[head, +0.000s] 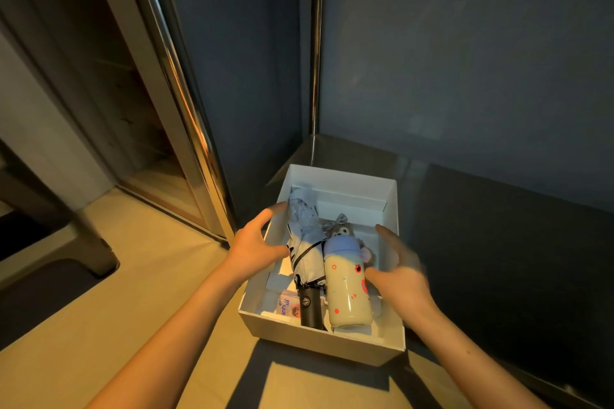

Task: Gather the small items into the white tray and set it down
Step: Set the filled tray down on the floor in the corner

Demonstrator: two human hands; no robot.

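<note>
The white tray (319,340) sits on the floor in a corner. Inside lie a folded pale-blue umbrella (304,242) with a black handle, a cream bottle (347,289) with a blue cap, a small plush toy (339,226) with a bow, and a small pink carton (287,305). My left hand (257,242) hovers at the tray's left wall, fingers spread, next to the umbrella. My right hand (397,271) is blurred over the tray's right side beside the bottle, fingers spread, holding nothing.
Dark wall panels (465,60) close the corner behind and to the right of the tray. A metal-framed sliding door (172,76) runs along the left. A dark furniture leg (96,256) stands on the beige floor (149,292) at far left.
</note>
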